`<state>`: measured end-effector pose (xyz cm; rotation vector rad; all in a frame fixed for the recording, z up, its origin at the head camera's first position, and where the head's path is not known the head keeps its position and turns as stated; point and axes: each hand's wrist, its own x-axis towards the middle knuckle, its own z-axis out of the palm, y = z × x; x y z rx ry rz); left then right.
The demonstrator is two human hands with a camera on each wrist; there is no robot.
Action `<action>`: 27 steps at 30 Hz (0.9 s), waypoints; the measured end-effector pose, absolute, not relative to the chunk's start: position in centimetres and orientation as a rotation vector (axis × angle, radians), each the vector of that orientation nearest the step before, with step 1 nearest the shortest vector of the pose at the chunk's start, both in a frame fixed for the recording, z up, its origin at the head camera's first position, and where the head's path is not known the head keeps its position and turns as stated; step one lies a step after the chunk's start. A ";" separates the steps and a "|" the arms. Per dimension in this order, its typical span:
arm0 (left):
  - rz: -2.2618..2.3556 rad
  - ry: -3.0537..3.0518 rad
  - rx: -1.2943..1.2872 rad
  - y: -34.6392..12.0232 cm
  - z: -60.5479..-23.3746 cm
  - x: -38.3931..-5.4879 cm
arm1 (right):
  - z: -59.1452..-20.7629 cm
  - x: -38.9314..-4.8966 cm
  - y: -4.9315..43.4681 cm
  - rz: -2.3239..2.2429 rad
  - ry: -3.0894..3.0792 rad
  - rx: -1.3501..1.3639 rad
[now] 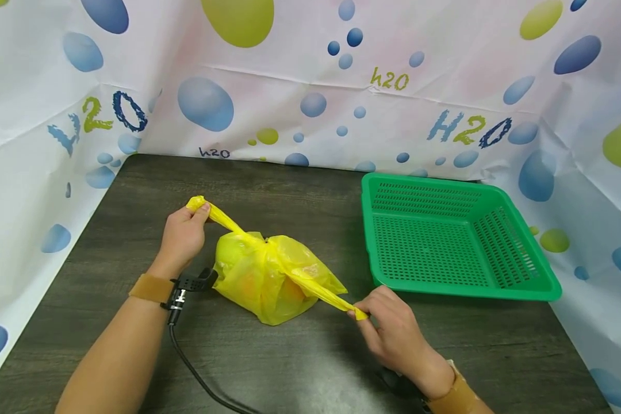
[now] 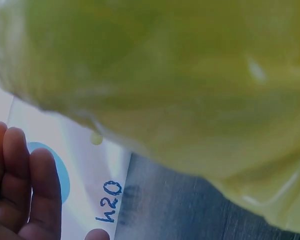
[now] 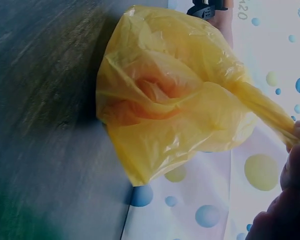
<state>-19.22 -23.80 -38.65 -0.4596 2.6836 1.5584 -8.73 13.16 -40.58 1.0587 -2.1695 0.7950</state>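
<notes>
A thin yellow plastic bag (image 1: 261, 282) sits on the dark wooden table, its neck crossed and drawn tight at the top. Through the film show a greenish round shape on the left and orange-red shapes lower down; the contents are otherwise hidden. My left hand (image 1: 183, 236) pinches one twisted handle of the bag, stretched up and to the left. On the opposite side my right hand (image 1: 390, 328) pinches the other handle, pulled down to the right. In the right wrist view the bag (image 3: 175, 100) bulges beside the fingers; in the left wrist view the bag (image 2: 165, 90) fills most of the picture.
A green plastic basket (image 1: 429, 290) with perforated walls stands at the right, behind my right hand. Patterned white sheeting (image 1: 310, 75) borders the table (image 1: 150, 178) at the back and sides. A black cable (image 1: 196, 371) runs from my left wrist across the front.
</notes>
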 end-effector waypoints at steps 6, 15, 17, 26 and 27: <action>1.565 2.686 -0.451 -24.1 -38.9 -19.3 | -40.8 -8.5 13.7 0.806 -2.192 1.046; 1.537 2.693 -0.464 -24.8 -39.2 -19.4 | -41.4 -8.3 14.4 0.814 -2.184 1.044; 1.521 2.699 -0.462 -24.9 -39.2 -19.4 | -41.5 -8.3 14.6 0.811 -2.186 1.041; 1.491 2.716 -0.439 -25.7 -39.3 -19.0 | -41.7 -8.2 15.0 0.804 -2.277 0.956; 1.489 2.725 -0.441 -25.7 -39.2 -18.9 | -41.7 -8.2 15.1 0.806 -2.287 0.945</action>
